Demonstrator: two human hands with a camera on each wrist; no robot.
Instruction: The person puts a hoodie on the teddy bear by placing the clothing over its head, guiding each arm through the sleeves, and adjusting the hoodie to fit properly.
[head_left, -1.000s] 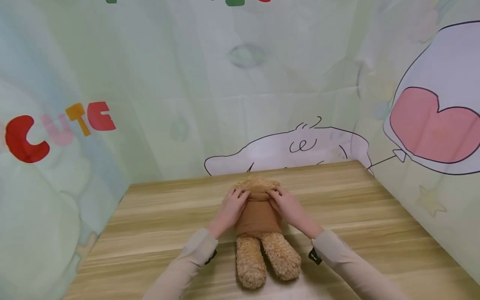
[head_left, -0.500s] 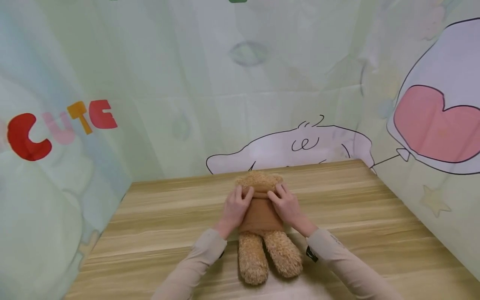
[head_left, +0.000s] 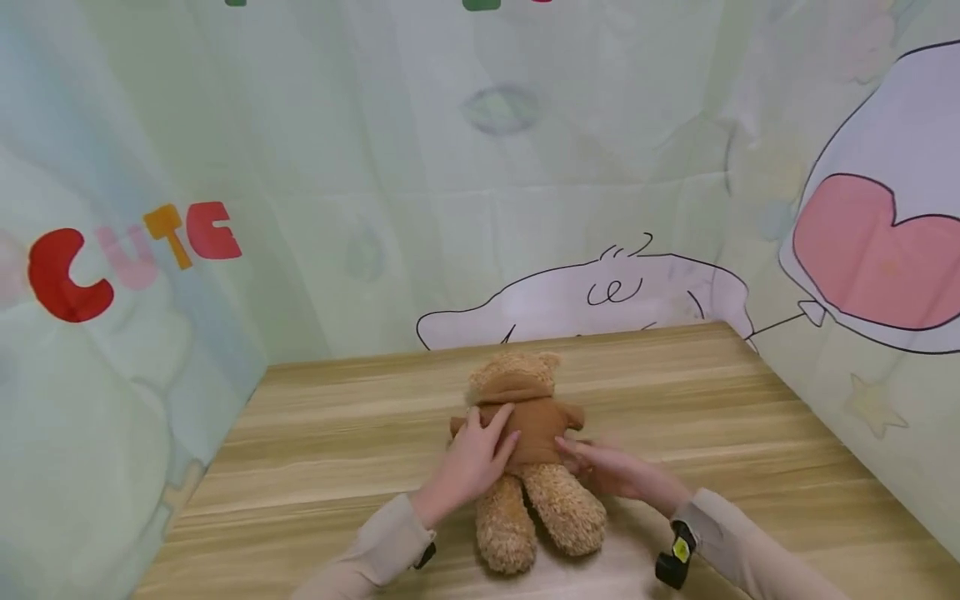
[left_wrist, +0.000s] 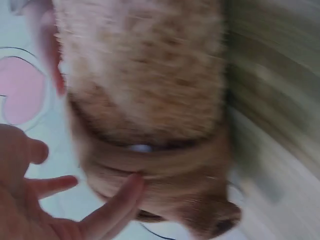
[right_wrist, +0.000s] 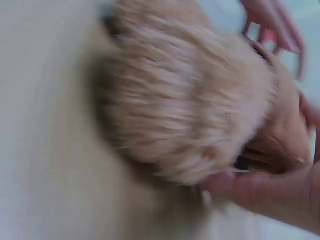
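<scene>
A fluffy tan teddy bear (head_left: 504, 525) in a brown hooded top (head_left: 536, 429) lies on the table, legs toward me. Its hood is bunched below the furry head (head_left: 517, 367). My left hand (head_left: 472, 458) rests on the left side of the top, fingers spread and fairly straight. At the bear's lower right side, my right hand (head_left: 611, 471) touches the top near its hem, partly hidden beside the body. In the left wrist view, a fingertip meets the folded brown cloth (left_wrist: 165, 170). The right wrist view is blurred, with fingers around the fur's edge (right_wrist: 190, 170).
The wood-grain table (head_left: 337, 433) extends around the bear. Behind it and at both sides hangs a pale printed cloth backdrop (head_left: 360, 167), with a balloon drawing on the right. A dark device (head_left: 675, 554) is strapped at my right wrist.
Both hands have left the hood. The left moved down onto the top's left side, the right down to the lower right hem. The bear's short sleeved arms now show, and its head leans left.
</scene>
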